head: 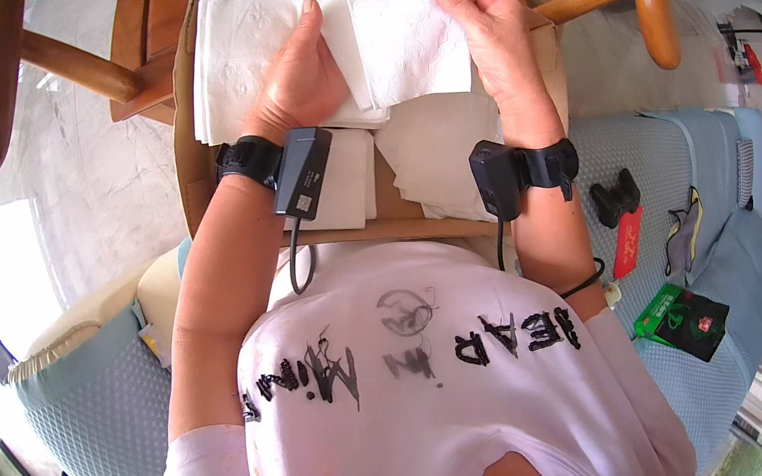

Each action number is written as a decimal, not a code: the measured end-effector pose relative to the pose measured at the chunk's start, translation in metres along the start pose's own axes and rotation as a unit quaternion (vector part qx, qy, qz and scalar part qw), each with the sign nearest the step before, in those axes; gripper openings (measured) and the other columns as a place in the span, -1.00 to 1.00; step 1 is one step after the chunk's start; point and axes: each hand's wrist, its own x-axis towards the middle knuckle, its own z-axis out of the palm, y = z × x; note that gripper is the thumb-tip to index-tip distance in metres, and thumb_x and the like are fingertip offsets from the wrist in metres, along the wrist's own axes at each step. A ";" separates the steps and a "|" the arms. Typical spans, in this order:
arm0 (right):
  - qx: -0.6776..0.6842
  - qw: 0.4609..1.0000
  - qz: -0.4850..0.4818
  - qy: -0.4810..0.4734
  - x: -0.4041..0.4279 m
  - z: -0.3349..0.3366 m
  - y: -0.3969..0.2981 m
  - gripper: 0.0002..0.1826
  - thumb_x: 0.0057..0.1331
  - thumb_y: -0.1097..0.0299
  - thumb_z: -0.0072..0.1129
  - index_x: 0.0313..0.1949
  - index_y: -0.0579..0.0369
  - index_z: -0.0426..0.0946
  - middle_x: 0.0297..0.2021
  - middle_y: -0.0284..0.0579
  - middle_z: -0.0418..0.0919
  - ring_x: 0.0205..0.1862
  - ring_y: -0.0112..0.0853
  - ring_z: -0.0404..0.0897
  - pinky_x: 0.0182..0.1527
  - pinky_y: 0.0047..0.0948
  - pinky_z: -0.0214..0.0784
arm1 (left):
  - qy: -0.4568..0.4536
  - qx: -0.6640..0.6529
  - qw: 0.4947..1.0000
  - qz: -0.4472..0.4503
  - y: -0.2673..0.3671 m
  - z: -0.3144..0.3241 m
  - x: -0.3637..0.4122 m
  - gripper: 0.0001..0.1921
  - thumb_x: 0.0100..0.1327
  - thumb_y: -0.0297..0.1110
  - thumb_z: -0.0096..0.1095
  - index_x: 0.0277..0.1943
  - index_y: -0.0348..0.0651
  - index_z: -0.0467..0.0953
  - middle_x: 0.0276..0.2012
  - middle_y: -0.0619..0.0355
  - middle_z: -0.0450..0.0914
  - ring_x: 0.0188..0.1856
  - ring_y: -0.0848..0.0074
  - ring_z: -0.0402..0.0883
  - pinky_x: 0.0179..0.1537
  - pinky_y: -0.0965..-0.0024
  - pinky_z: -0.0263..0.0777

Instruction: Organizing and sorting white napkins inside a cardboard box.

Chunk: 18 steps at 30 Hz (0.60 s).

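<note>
My left hand [304, 73] grips the right side of a stack of white embossed paper napkins [237, 58], thumb on top, fingers underneath and hidden. In my right hand [491, 15] a single white embossed napkin [407, 29] is pinched at its right edge between thumb and fingers. That napkin's left side overlaps another white sheet [337, 41] between the two hands. Both hands are over an open cardboard box [186, 157]. Inside it, nearer to me, lie a smaller pile of napkins [338, 184] and a spread pile of thin white sheets [441, 145].
The box stands against a wooden chair [137, 44] with rounded legs. A sofa with a light blue quilted cover [640, 157] is beside me, bearing a black object [616, 198], a red packet [627, 242] and a green and black box [683, 323]. Cables hang from both wrist devices.
</note>
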 end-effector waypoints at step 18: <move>-0.147 0.989 0.003 -0.037 0.010 0.023 0.007 -0.80 0.26 0.39 0.14 -0.20 0.26 0.50 -0.45 -0.30 0.59 -0.43 -0.67 0.46 -0.36 -0.67 0.31 | 0.007 0.021 1.000 -0.012 0.003 0.003 0.001 -0.38 0.40 0.14 -0.51 0.34 -0.11 0.03 0.29 0.11 0.23 0.30 0.34 0.24 0.32 0.20 0.09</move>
